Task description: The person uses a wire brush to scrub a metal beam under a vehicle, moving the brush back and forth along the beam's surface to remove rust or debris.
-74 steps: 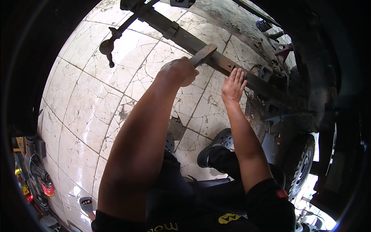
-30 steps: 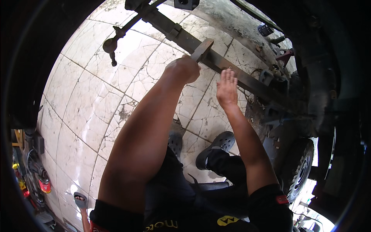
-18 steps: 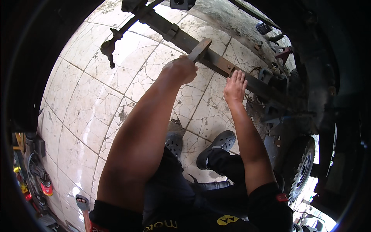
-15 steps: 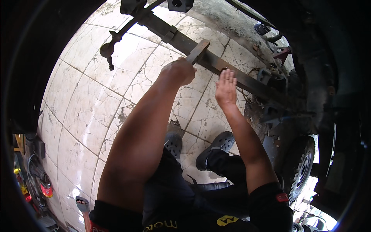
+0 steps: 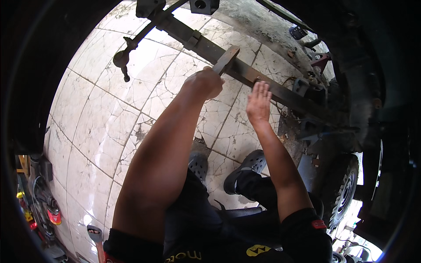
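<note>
My left hand [image 5: 206, 83] is closed round the near end of a flat, rust-tinged metal bar [image 5: 226, 59]. The bar's far end crosses a long dark metal beam [image 5: 210, 50], which runs slantwise from the upper left toward the right. Whether the bar is fixed to the beam, I cannot tell. My right hand [image 5: 259, 104] is open, fingers straight and close together, back of the hand up. Its fingertips reach the beam's near edge, just below a small rusty bolt-like bump [image 5: 258, 78]; contact is unclear.
A rod with a ball-shaped joint [image 5: 121, 59] juts from the beam at upper left. Cracked white tiles [image 5: 79, 127] cover the floor under my shoes. At right stands a tyred wheel [image 5: 344, 190]. A red-labelled can [image 5: 54, 218] and tools sit at far left.
My right hand has shifted slightly down and right, its fingertips drawing back a little along the beam's edge. The left hand's grip stays the same, with only a slight shift in view.
</note>
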`<state>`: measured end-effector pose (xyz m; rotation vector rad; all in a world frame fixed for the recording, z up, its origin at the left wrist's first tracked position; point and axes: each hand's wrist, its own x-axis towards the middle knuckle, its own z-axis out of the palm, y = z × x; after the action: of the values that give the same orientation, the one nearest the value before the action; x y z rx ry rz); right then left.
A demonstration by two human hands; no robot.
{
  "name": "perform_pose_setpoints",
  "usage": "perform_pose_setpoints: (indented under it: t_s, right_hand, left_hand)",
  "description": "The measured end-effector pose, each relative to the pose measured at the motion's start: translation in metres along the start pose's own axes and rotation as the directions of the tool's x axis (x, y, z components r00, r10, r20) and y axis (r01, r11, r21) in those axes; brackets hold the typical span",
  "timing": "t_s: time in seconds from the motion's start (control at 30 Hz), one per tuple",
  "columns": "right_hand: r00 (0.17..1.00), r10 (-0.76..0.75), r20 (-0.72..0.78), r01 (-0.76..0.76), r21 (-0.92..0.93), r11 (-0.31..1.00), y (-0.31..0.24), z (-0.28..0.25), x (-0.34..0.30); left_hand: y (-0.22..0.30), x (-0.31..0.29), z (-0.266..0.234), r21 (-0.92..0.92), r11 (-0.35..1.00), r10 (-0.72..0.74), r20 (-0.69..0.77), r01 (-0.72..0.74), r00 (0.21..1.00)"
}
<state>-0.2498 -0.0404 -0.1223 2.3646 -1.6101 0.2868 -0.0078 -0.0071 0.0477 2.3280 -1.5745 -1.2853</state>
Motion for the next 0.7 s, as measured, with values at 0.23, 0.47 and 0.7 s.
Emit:
perform_pose_setpoints:
  t_s: [0.23,0.47,0.7]
  right_hand:
    - [0.997,0.063,0.043,-0.061,-0.053,0.997,-0.002,-0.003,0.015]
    - [0.997,0.07,0.033,-0.07,0.006,0.998,-0.008,-0.005,0.015]
    - [0.988,0.151,0.007,-0.152,0.044,0.987,-0.001,-0.007,0.016]
  left_hand:
    - [0.0,0.01,0.004,0.003,1.0,0.013,-0.032,-0.012,0.999]
    - [0.002,0.005,0.001,-0.022,0.999,-0.029,0.026,0.03,0.999]
    - [-0.002,0.012,0.001,-0.038,0.999,-0.005,0.022,0.006,1.0]
